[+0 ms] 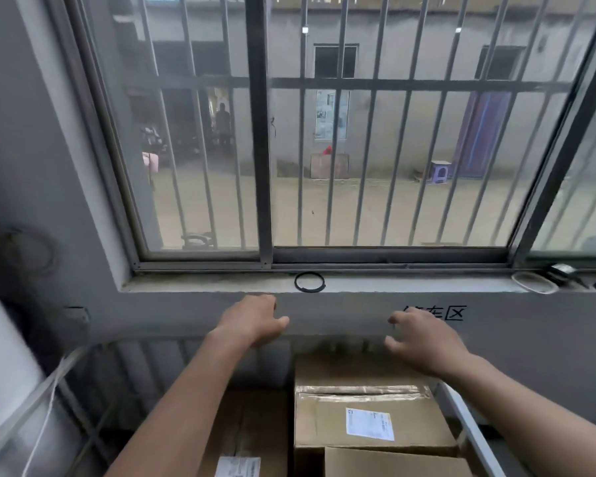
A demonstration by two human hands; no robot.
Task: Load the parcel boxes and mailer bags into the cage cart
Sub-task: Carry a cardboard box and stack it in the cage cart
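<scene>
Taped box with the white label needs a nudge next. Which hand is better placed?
Right, probably. The right hand hovers open over the far edge of the taped box; the left hand is off to its left.

A single head-worn wide-angle view faces a barred window (386, 160) close ahead, tilting down onto parcel boxes (324, 421) just below.

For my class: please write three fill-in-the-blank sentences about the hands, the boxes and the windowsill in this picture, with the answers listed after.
1. The black ring lies on the window ____.
2. The left hand and the right hand both hold ____.
3. The taped box below the right hand bears a white ____.
Missing words: sill; nothing; label.
</scene>
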